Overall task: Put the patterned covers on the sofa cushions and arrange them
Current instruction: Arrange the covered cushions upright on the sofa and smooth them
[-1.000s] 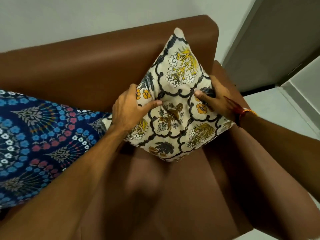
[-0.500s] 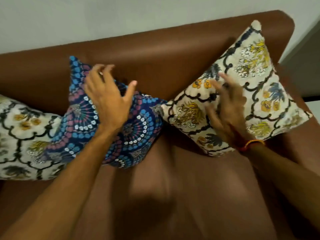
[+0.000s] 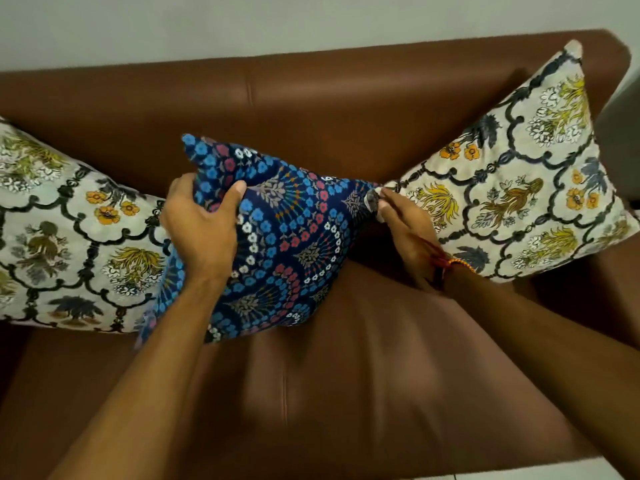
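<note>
1. Leaning over a brown leather sofa [image 3: 311, 109], a person works with both bare hands on three patterned cushions lined up along the backrest.
2. The middle one, a navy blue cushion [image 3: 291, 244] printed with blue, red and white flowers, stands tilted on a corner like a diamond against the backrest.
3. The left hand [image 3: 201, 230] is closed over the blue cushion's upper left edge, thumb on the front face and fingers curled behind the fabric.
4. The right hand [image 3: 405, 230] pinches the blue cushion's right corner between thumb and fingertips; the rest of that hand lies low over the seat.
5. An orange and red thread band [image 3: 450, 263] circles the right wrist.
6. A cream floral cushion [image 3: 76, 237] with dark scalloped outlines and yellow flowers lies at the left, its right edge tucked behind the blue cushion.
7. A matching cream cushion at the right [image 3: 526, 174] stands on a corner against the backrest, its left point touching the blue cushion's pinched corner.
8. A pale wall [image 3: 242, 22] rises behind the sofa.
</note>
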